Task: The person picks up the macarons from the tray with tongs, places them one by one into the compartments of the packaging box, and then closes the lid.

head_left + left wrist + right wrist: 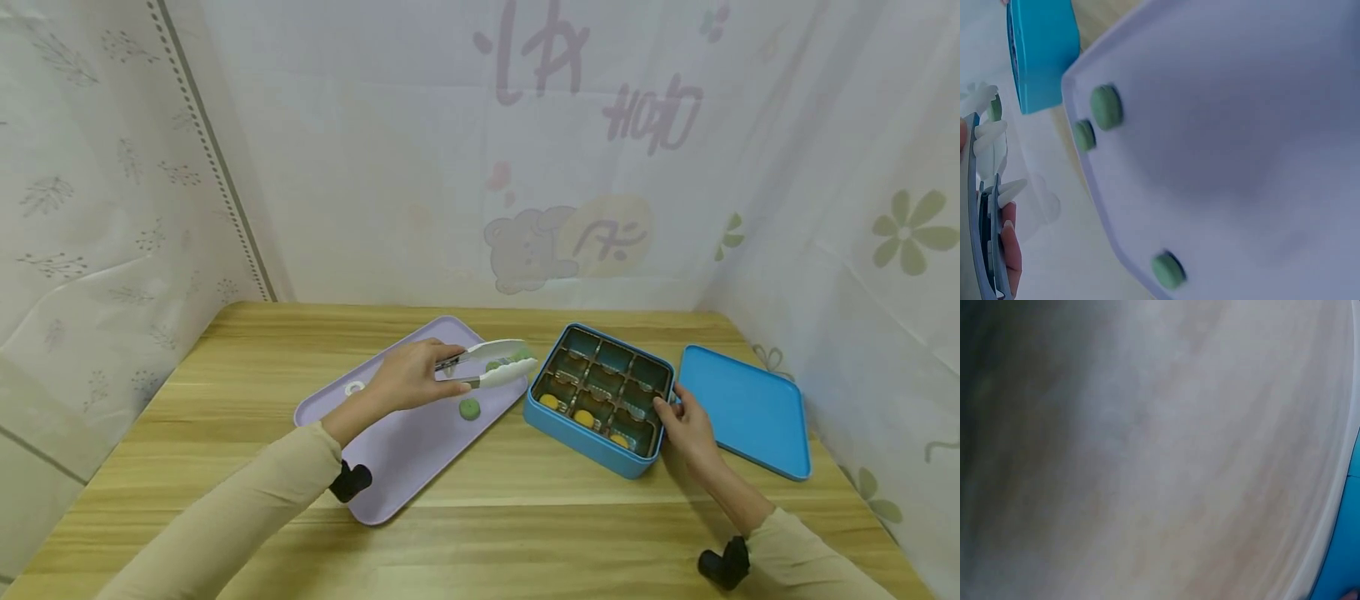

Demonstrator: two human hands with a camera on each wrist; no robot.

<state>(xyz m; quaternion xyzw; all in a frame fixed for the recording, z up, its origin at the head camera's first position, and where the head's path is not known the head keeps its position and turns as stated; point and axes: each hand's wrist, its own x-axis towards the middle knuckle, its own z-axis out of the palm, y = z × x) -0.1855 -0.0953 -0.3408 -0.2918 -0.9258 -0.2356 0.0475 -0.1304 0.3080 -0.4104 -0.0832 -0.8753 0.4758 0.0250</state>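
My left hand point(412, 375) holds a pair of tongs point(487, 350) with white scalloped tips, above the far right end of the lilac tray point(408, 467). Between the tips a green macaron point(995, 107) shows in the left wrist view. Several green macarons point(469, 408) lie on the tray below. With thumb over the rim, my right hand point(686, 425) grips the right side of a blue box point(585, 450). Inside the box is a brown-edged plastic insert point(600, 379) with several compartments. Its front row has three yellow macarons point(583, 418).
A flat blue lid point(750, 412) lies on the wooden table point(480, 542), right of the box. Behind my left hand a white ring point(354, 388) shows over the tray. Printed cloth point(375, 167) hangs along the table's back and sides.
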